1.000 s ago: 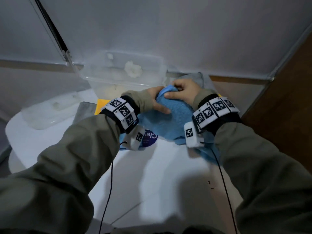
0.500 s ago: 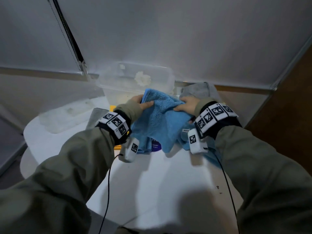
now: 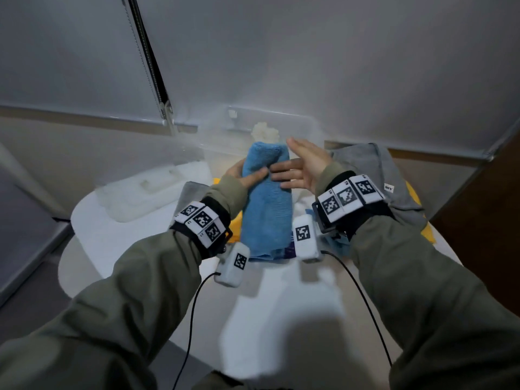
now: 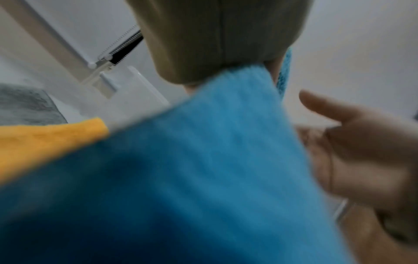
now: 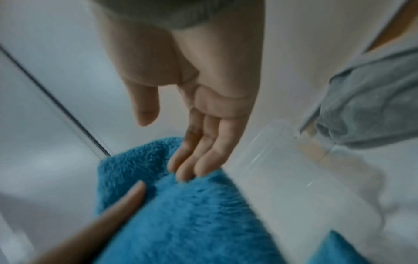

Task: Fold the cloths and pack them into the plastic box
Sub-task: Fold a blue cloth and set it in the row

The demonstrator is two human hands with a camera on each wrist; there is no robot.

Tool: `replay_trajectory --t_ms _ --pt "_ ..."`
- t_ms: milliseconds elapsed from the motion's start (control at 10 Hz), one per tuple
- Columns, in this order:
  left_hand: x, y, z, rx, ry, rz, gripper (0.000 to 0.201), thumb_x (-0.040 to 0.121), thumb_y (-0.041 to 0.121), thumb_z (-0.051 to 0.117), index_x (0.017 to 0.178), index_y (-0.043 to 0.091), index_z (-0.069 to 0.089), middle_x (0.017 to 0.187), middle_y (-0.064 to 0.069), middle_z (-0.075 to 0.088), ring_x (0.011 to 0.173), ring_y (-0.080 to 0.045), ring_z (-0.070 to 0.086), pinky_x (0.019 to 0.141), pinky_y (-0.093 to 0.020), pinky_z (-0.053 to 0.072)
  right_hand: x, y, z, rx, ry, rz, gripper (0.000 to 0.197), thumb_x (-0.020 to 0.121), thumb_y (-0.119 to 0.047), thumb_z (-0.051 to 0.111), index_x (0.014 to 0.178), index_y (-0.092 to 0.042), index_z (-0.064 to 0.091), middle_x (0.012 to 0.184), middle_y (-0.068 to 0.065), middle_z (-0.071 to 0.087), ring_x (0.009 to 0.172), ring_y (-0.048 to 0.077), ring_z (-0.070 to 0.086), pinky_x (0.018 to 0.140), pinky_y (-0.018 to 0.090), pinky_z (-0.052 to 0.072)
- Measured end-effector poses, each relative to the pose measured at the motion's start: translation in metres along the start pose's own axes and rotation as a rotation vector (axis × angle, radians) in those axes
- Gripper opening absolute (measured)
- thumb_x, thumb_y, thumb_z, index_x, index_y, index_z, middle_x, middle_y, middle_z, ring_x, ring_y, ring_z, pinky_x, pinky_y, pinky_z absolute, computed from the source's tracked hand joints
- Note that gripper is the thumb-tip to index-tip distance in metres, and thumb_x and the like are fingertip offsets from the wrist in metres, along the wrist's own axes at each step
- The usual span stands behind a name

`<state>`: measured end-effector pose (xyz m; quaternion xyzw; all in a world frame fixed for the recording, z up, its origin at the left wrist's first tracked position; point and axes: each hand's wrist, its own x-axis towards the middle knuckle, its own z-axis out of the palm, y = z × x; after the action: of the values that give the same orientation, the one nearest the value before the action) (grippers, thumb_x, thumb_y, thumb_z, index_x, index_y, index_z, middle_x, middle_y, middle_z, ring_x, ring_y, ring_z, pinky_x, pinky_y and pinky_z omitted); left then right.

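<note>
Just before the plastic box [image 3: 270,130], the left hand [image 3: 244,178] grips the folded blue cloth [image 3: 267,209] while the right hand [image 3: 304,164], fingers straight, smooths it, likely needing another fold before packing.

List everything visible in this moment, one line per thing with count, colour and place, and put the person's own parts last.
blue cloth: 1 held, blue, folded long, raised over the table's middle; more blue fabric lies under the right wrist.
grey cloth: 1, grey, far right of the table.
yellow cloth: yellow, under the grey cloth and behind the blue one; cannot tell if one piece or two.
plastic box: 1, clear, far edge, a whitish item inside.
lid: 1, clear, left of the box.
table: 1, white.
left hand: grips the blue cloth's left side.
right hand: fingers straight, fingertips touching the cloth.
</note>
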<state>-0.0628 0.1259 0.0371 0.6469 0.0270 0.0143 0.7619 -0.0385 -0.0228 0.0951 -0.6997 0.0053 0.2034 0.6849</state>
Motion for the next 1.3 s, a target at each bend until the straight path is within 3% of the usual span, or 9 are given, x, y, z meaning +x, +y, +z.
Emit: replay_trajectory --t_ms 200,400,500,700,800,900,1100,1200,1300 --pt "0.023 0.005 -0.029 -0.071 0.108 -0.106 0.031 0.089 0.014 0.058 0.117 0.002 0.053 0.092 -0.007 0.065 0.080 -0.021 0.065 0.072 -0.033 0.057 0.017 0.043 0.026 -0.193 -0.101 -0.014 0.088 0.068 -0.022 0.080 0.141 -0.016 0.031 0.126 0.010 0.058 0.109 0.025 0.060 0.083 0.039 0.054" --pt "0.040 -0.030 -0.031 0.040 0.094 -0.449 0.056 0.084 0.031 0.065 0.126 -0.001 0.046 0.123 -0.015 0.057 0.107 -0.034 0.057 0.098 -0.048 0.046 0.033 0.080 0.022 -0.143 -0.041 0.103 0.053 0.077 0.005 0.069 0.123 -0.007 0.045 0.106 0.008 0.060 0.092 0.021 0.060 0.081 0.034 0.050" --pt "0.047 -0.051 -0.042 0.253 0.091 -0.449 0.075 0.079 0.050 0.062 0.137 0.010 0.036 0.132 -0.013 0.051 0.116 -0.034 0.054 0.100 -0.048 0.045 0.043 0.096 0.019 -0.048 0.009 0.139 0.076 0.063 -0.004 0.076 0.131 -0.005 0.043 0.121 0.015 0.058 0.109 0.031 0.058 0.093 0.046 0.049" --pt "0.061 -0.088 -0.055 0.464 0.041 -0.518 0.078 0.074 0.038 0.060 0.142 0.018 0.027 0.118 -0.008 0.053 0.113 -0.031 0.055 0.101 -0.051 0.043 0.063 0.139 0.018 -0.145 0.143 0.296 0.064 0.077 0.006 0.065 0.134 -0.002 0.039 0.127 0.020 0.054 0.115 0.036 0.054 0.091 0.040 0.047" --pt "0.050 -0.085 -0.037 0.603 -0.144 -0.483 0.071 0.086 0.010 0.059 0.144 0.021 0.021 0.109 -0.010 0.052 0.105 -0.028 0.053 0.100 -0.047 0.044 0.082 0.168 0.014 -0.209 0.158 0.371 0.068 0.075 0.002 0.067 0.136 -0.003 0.037 0.129 0.019 0.053 0.116 0.036 0.053 0.098 0.042 0.045" --pt "0.050 -0.084 -0.025 0.902 -0.315 -0.405 0.073 0.088 0.012 0.059 0.146 0.024 0.018 0.145 -0.010 0.033 0.130 -0.030 0.040 0.106 -0.038 0.038 0.082 0.159 0.018 -0.241 0.141 0.372 0.069 0.075 0.002 0.064 0.137 -0.008 0.036 0.128 0.017 0.054 0.115 0.035 0.053 0.098 0.041 0.045" --pt "0.052 -0.092 -0.011 1.557 -0.719 -0.321 0.096 0.080 0.042 0.065 0.148 0.021 0.001 0.157 -0.003 -0.008 0.145 -0.028 -0.003 0.117 -0.049 0.014 0.084 0.160 0.011 -0.372 0.133 0.379 0.073 0.080 -0.006 0.067 0.142 -0.009 0.029 0.137 0.014 0.048 0.123 0.031 0.047 0.099 0.034 0.039" --pt "0.055 -0.102 -0.006 1.709 -0.743 -0.381 0.101 0.079 0.053 0.061 0.148 0.020 -0.005 0.157 -0.004 -0.011 0.146 -0.028 -0.005 0.116 -0.055 0.010 0.081 0.157 -0.007 -0.577 0.220 0.372 0.075 0.083 -0.028 0.065 0.144 -0.016 0.025 0.141 0.010 0.045 0.128 0.030 0.045 0.106 0.035 0.036" --pt "0.054 -0.102 -0.001 1.771 -0.730 -0.425 0.100 0.080 0.056 0.058 0.148 0.020 -0.007 0.157 -0.004 -0.011 0.146 -0.027 -0.002 0.115 -0.056 0.011 0.073 0.149 -0.052 -0.830 0.444 0.298 0.052 0.086 -0.022 0.058 0.135 -0.018 0.041 0.138 0.013 0.043 0.126 0.032 0.043 0.103 0.037 0.037"
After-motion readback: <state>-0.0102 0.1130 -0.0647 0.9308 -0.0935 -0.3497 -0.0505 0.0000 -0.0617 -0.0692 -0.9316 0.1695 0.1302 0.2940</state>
